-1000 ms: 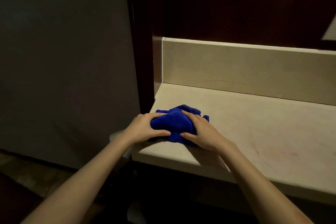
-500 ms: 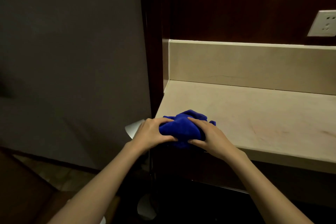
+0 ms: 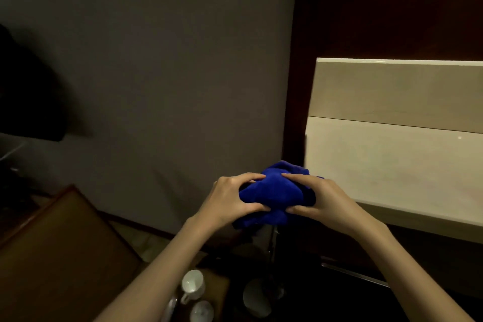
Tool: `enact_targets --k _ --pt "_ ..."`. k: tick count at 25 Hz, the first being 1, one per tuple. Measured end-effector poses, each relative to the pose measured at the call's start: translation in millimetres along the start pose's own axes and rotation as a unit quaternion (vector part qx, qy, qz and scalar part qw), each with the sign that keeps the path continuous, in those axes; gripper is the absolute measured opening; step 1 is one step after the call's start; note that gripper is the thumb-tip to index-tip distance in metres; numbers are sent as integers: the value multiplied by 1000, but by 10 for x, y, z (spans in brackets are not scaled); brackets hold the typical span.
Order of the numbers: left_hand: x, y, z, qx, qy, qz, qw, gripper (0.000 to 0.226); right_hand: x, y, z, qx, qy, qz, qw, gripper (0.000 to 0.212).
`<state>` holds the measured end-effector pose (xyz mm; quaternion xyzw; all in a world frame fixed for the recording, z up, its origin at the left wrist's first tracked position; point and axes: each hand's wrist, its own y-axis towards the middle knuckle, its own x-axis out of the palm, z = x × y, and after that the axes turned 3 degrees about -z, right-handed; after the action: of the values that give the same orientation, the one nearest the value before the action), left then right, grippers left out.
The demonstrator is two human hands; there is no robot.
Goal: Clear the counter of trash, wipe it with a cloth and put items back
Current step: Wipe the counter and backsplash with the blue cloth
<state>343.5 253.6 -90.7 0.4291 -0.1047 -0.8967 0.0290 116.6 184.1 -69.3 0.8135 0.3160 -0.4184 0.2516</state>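
Holding: blue cloth (image 3: 271, 197) bunched between left hand (image 3: 230, 202) and right hand (image 3: 320, 201) | fingers clamped on it | counter (image 3: 392, 165) front-left corner just right.

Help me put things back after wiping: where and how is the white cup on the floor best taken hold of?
Take the white cup by its handle, the loop at its lower left, coming from above: it stands upright with its mouth open towards the camera, low beside another white piece. Both hands, left and right, now grip the blue cloth, so one must let go.
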Motion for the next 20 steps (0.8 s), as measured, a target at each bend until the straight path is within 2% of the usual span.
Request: enact_targets --k 6,10,17,20 --pt "-844 -942 -1015 -81 28 29 996 69 1042 714 -984 -64 28 -49 996 70" --pt "-1178 -1678 -1538 -160 19 72 984 68 1725 1142 -1541 -119 41 -137 983 67" --pt "-1396 -2676 -2281 -319 5 130 939 71 2827 1757 -2267 -206 67 -269 938 63" --pt "-1397 -2998 -2610 -368 7 142 919 70 3330 1895 -2435 -214 77 -298 927 64"
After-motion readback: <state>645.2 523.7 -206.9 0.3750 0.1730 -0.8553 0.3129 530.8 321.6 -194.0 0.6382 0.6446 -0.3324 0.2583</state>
